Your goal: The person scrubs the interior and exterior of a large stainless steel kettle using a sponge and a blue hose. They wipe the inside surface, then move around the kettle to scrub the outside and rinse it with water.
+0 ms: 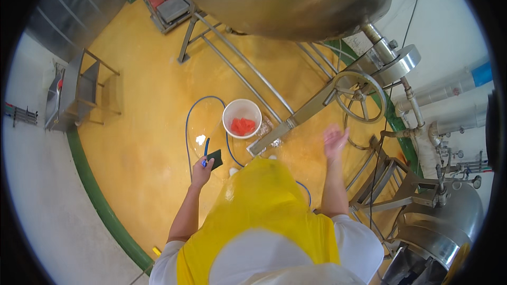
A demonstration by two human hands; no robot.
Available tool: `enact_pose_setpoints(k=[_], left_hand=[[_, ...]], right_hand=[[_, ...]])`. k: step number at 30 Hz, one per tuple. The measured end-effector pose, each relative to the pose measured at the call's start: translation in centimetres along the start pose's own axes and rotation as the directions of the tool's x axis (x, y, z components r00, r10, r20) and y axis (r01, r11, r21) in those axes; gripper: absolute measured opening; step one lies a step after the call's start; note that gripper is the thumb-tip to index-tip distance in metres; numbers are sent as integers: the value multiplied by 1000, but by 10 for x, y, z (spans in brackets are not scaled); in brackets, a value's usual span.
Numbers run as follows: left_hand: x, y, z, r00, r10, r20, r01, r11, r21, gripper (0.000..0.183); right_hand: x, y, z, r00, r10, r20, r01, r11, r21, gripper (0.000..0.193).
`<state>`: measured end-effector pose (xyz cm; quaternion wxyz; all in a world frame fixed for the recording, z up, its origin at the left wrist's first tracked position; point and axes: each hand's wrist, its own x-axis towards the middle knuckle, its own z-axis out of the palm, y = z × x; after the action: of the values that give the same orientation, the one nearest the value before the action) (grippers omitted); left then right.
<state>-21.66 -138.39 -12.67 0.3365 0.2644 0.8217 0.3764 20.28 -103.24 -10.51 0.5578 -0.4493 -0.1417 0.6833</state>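
Note:
My left hand [202, 171] is closed round a slim blue tool [206, 146], whose exact kind I cannot make out. The same hand holds a flat, dark green scouring pad [215, 159]. My right hand [335, 141] is raised on the other side with its fingers apart and nothing in it. Nearest to it is the metal handwheel [361, 96] of a large steel kettle [285, 2], a little farther off and not touched. Between my hands, on the floor ahead, stands a white bucket [229, 121] with a bunched red cloth-like thing [243, 126] inside.
A blue hose [188, 126] loops over the wet yellow floor [142, 100] around the bucket. The kettle's steel frame [274, 136] reaches close to my feet. Pipes [454, 121] and another steel vessel [443, 227] line the right. Left are a steel table [84, 92] and a platform scale [173, 8].

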Motion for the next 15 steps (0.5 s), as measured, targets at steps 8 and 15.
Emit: enact_pose_setpoints(k=[8, 15], left_hand=[[-37, 24, 14, 1000, 10, -18, -7, 986, 164, 27], [-19, 53, 80, 992, 125, 32, -129, 967, 222, 31]], right_hand=[[51, -61, 64, 939, 113, 326, -90, 992, -84, 95], [88, -20, 90, 887, 246, 390, -264, 965, -9, 28]])
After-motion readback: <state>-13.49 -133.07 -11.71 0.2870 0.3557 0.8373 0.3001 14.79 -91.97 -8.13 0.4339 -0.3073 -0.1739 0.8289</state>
